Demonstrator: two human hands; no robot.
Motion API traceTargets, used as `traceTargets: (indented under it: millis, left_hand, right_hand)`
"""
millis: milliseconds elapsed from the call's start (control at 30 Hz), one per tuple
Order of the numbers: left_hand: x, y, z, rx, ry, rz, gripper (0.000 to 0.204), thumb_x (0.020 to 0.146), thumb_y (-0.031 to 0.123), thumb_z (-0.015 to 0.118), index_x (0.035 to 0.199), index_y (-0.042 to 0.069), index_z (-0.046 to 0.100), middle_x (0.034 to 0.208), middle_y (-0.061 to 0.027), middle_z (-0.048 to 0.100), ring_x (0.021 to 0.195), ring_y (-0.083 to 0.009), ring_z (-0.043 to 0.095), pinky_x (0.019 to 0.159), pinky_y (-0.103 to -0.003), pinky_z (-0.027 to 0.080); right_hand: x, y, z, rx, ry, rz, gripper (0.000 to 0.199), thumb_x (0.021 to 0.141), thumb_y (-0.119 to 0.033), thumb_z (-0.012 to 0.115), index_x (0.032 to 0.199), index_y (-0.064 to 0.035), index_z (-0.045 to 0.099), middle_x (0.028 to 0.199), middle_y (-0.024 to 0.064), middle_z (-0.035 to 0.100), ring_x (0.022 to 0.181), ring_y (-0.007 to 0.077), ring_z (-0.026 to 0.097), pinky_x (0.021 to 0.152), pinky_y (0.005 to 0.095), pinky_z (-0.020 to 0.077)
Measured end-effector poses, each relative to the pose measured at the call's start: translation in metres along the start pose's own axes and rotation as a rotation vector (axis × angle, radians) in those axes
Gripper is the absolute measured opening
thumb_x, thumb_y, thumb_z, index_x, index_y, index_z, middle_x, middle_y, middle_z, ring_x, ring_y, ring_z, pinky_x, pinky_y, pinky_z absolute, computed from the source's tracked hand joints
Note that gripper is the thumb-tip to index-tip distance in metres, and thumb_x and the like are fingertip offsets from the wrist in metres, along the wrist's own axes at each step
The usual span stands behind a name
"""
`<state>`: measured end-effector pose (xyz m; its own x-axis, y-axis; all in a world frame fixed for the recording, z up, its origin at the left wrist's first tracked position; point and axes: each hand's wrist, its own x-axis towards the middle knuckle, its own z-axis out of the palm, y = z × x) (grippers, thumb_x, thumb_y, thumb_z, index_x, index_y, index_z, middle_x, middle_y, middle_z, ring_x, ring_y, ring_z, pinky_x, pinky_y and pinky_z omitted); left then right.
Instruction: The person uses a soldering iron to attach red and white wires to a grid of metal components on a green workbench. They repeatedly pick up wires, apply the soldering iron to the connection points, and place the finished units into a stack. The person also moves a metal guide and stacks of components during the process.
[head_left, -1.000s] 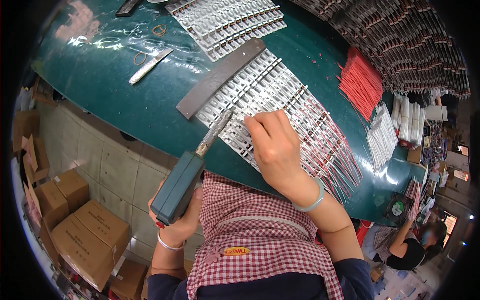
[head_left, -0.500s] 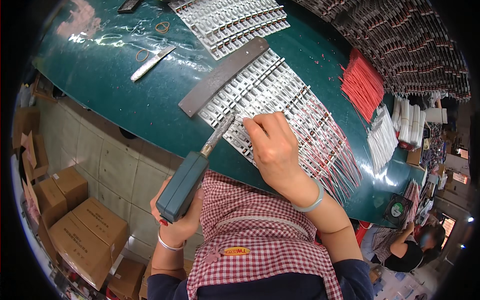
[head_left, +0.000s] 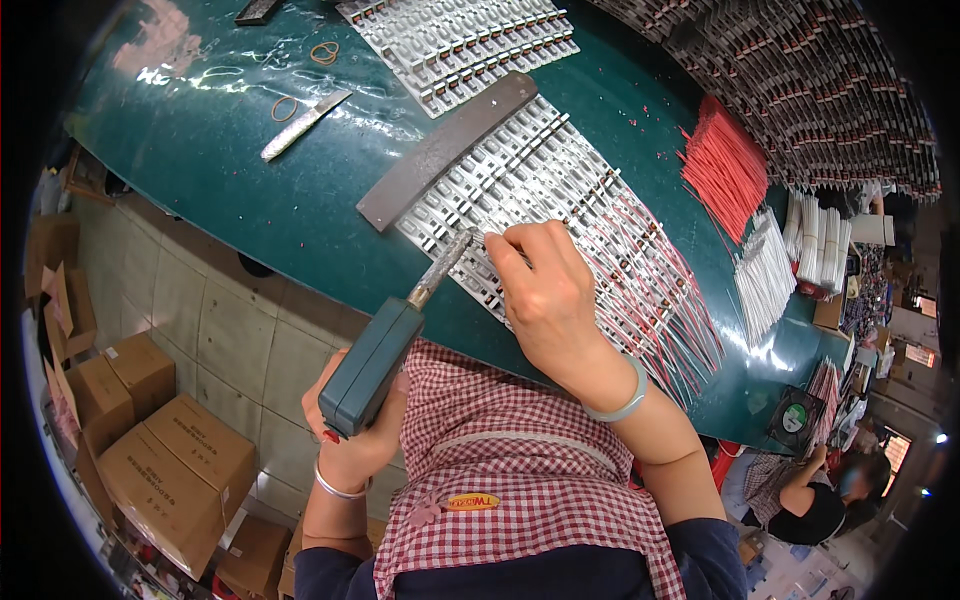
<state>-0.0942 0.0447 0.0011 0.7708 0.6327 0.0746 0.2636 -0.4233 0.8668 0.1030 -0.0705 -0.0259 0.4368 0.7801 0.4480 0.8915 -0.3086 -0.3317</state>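
My left hand (head_left: 372,436) is wrapped round the green body of a soldering gun (head_left: 368,366). Its metal barrel slants up to the right, and the tip reaches the left part of a panel of small silvery metal parts (head_left: 520,165). Right beside that tip, my right hand (head_left: 548,300) is closed in a pinch over the panel; what its fingers hold is hidden. Thin red and white wires (head_left: 672,290) run from the panel's right side toward the lower right. A dark flat bar (head_left: 450,150) lies along the panel's far left edge.
Another metal panel (head_left: 470,45) lies farther back on the green table (head_left: 230,200). To the right are red wires (head_left: 725,165), white wires (head_left: 765,275) and stacked panels (head_left: 800,90). A knife-like tool (head_left: 305,126) lies left. Cartons (head_left: 180,470) stand on the floor; a person (head_left: 815,490) sits lower right.
The soldering gun has shifted slightly to the right in my left hand, its tip now nearer my right fingertips. My right hand has barely moved.
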Motion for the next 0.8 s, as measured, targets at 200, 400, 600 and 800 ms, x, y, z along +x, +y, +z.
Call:
traceTargets:
  millis: [200,400,600,800]
  left_hand:
    - [-0.008,-0.004,0.001,-0.090,0.074,-0.093,0.023,0.070,-0.003,0.072,0.092,-0.006,0.067,0.082,-0.0128,0.065,0.065,-0.0200,0.063,0.060,-0.026,0.049]
    - [-0.008,-0.006,0.002,-0.092,0.070,-0.057,0.024,0.070,-0.003,0.072,0.093,-0.006,0.067,0.082,-0.0135,0.066,0.066,-0.0207,0.064,0.061,-0.027,0.050]
    - [-0.003,-0.001,0.003,-0.049,0.023,-0.016,0.022,0.070,-0.004,0.072,0.092,-0.006,0.067,0.083,-0.0132,0.066,0.067,-0.0207,0.064,0.061,-0.027,0.050]
    - [-0.002,-0.002,0.002,-0.012,-0.009,-0.004,0.021,0.072,-0.004,0.072,0.092,-0.006,0.067,0.085,-0.0128,0.066,0.067,-0.0198,0.064,0.061,-0.027,0.050]
  right_hand:
    - [0.000,0.000,-0.001,0.005,-0.001,-0.005,0.027,0.067,0.001,0.060,0.094,0.0053,0.064,0.085,0.0107,0.053,0.077,0.0244,0.052,0.061,0.0323,0.0459]
    - [0.000,0.001,0.000,-0.001,0.004,-0.004,0.026,0.067,0.001,0.060,0.092,0.0049,0.064,0.084,0.0109,0.053,0.077,0.0245,0.052,0.061,0.0320,0.0461]
    - [0.000,0.000,0.001,-0.007,0.015,0.001,0.025,0.066,0.001,0.060,0.091,0.0042,0.064,0.084,0.0100,0.053,0.076,0.0238,0.052,0.060,0.0314,0.0460]
    - [0.000,0.000,0.001,-0.015,0.020,0.000,0.025,0.066,0.001,0.060,0.091,0.0037,0.064,0.084,0.0097,0.053,0.077,0.0235,0.052,0.060,0.0311,0.0461]
